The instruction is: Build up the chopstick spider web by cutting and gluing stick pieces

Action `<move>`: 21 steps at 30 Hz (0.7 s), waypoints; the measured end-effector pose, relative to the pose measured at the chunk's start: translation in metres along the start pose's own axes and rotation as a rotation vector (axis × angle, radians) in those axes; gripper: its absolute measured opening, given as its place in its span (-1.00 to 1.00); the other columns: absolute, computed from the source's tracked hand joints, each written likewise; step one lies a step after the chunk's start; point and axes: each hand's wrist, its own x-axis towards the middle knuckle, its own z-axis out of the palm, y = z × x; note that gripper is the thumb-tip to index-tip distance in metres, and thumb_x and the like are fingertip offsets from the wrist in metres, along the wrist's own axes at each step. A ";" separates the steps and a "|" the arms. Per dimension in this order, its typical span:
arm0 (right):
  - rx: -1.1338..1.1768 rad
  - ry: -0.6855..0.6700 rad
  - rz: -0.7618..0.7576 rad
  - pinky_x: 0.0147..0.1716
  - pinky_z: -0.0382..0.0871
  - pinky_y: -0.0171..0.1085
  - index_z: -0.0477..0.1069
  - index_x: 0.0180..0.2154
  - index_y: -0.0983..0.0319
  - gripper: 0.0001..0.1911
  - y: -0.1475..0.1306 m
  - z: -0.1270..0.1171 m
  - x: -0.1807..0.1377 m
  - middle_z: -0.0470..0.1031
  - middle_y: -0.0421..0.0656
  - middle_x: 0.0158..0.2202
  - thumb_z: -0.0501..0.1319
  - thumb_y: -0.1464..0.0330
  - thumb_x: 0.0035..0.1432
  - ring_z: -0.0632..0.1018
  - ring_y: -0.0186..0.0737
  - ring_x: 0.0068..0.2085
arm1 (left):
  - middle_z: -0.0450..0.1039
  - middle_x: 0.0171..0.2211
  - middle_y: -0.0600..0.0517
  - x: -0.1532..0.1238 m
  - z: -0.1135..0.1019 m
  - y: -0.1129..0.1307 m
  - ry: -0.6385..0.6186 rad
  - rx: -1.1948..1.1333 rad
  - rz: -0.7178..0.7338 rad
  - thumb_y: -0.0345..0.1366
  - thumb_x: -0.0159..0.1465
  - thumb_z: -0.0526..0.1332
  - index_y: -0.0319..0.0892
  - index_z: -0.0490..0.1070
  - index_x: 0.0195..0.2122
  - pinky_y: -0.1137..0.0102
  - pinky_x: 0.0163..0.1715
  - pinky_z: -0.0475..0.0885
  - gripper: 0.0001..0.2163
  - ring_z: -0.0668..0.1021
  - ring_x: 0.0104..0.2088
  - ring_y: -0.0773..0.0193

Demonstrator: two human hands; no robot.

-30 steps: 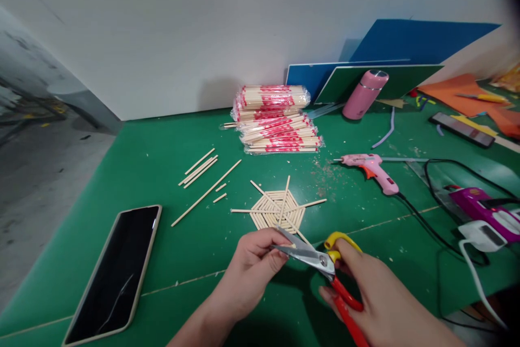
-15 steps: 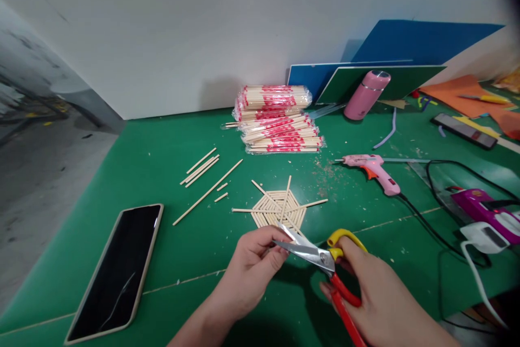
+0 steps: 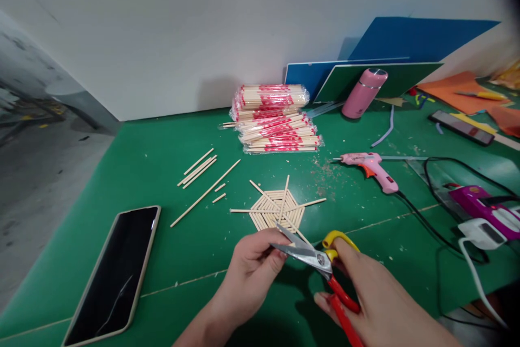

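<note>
My right hand (image 3: 377,303) grips scissors (image 3: 312,257) with a yellow and a red handle; the steel blades are slightly apart and point left. My left hand (image 3: 254,271) is closed in a pinch right at the blade tips, holding something small that I cannot make out. Just beyond both hands a hexagonal web of wooden sticks (image 3: 278,209) lies flat on the green table (image 3: 162,141), with several spokes sticking out past its rim.
A black phone (image 3: 116,271) lies at the front left. Loose sticks (image 3: 201,176) lie left of the web, wrapped stick bundles (image 3: 274,117) behind it. A pink glue gun (image 3: 371,168), its cable, a purple tool (image 3: 485,206) and a pink bottle (image 3: 363,92) are to the right.
Hands and scissors stay almost in place at the web's near edge; the view has shifted slightly. The blades remain a little apart.
</note>
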 end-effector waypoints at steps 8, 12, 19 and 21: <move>-0.023 0.014 -0.030 -0.51 0.21 -0.32 0.09 -0.34 0.17 -0.82 0.003 0.004 0.001 0.40 -0.19 -0.42 0.09 0.33 -0.02 0.43 -0.24 -0.45 | 0.44 -0.48 0.06 -0.001 -0.002 0.001 -0.019 0.091 0.003 -0.44 0.17 0.10 -0.18 0.43 -0.41 0.57 -0.47 0.31 -0.88 0.45 -0.47 0.40; -0.003 0.043 -0.041 -0.49 0.20 -0.33 0.10 -0.32 0.17 -0.78 0.005 0.007 0.001 0.40 -0.19 -0.42 0.09 0.43 -0.07 0.43 -0.25 -0.43 | 0.43 -0.51 0.05 0.000 -0.001 0.003 -0.009 0.110 -0.047 -0.38 0.17 0.11 -0.20 0.43 -0.44 0.55 -0.49 0.30 -0.88 0.43 -0.49 0.37; 0.002 0.065 -0.038 -0.50 0.18 -0.35 0.13 -0.31 0.18 -0.72 0.006 0.009 0.003 0.41 -0.20 -0.42 0.12 0.48 -0.14 0.43 -0.27 -0.44 | 0.43 -0.52 0.04 -0.001 0.000 0.003 0.021 0.077 -0.096 -0.33 0.16 0.13 -0.21 0.43 -0.46 0.54 -0.49 0.29 -0.87 0.41 -0.49 0.37; 0.001 0.072 -0.024 -0.49 0.19 -0.35 0.13 -0.31 0.18 -0.72 0.007 0.009 0.003 0.41 -0.20 -0.41 0.12 0.47 -0.14 0.43 -0.26 -0.43 | 0.43 -0.52 0.03 -0.001 0.001 0.002 0.033 0.057 -0.104 -0.31 0.16 0.14 -0.22 0.43 -0.47 0.53 -0.49 0.30 -0.86 0.41 -0.49 0.36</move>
